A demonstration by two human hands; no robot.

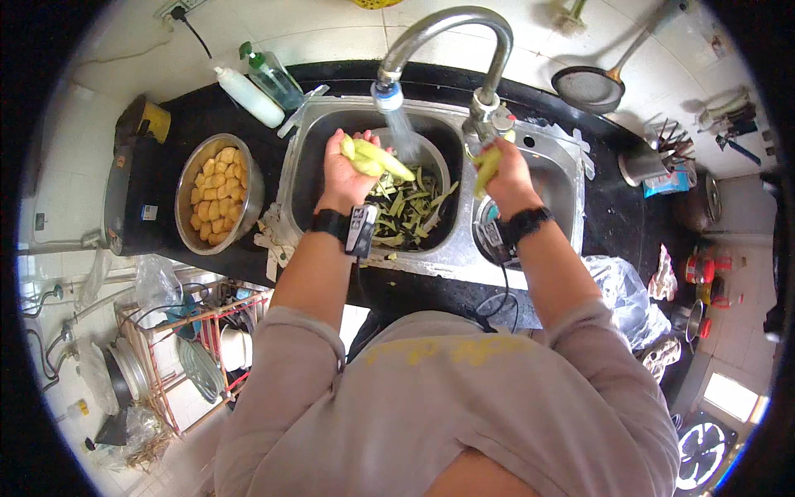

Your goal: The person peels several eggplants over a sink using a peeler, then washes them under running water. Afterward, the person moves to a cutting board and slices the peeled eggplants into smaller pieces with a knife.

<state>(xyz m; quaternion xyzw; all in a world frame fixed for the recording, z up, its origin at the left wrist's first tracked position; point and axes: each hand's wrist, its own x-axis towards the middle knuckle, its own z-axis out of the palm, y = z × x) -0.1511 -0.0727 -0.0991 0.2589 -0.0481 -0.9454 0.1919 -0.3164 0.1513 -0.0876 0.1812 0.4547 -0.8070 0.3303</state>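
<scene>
My left hand (349,177) is raised over the left sink basin, its fingers around pale green peeled vegetables (379,158); their exact kind is unclear. Close beside them, water (402,133) streams from the faucet's nozzle (388,96). Under that hand, a round bowl (442,163) in the basin holds many strips of green peel (410,211). Over the right basin, my right hand (512,177) grips another pale green vegetable (487,171), slightly blurred, near the faucet's base (481,127). Each wrist wears a black band with a small device.
A metal bowl of peeled yellow-brown chunks (217,199) stands left of the double sink (463,248). Behind it are a white bottle (251,99) and a green pump bottle (273,77). A metal utensil holder (643,168) and a clear plastic bag (621,298) lie to the right.
</scene>
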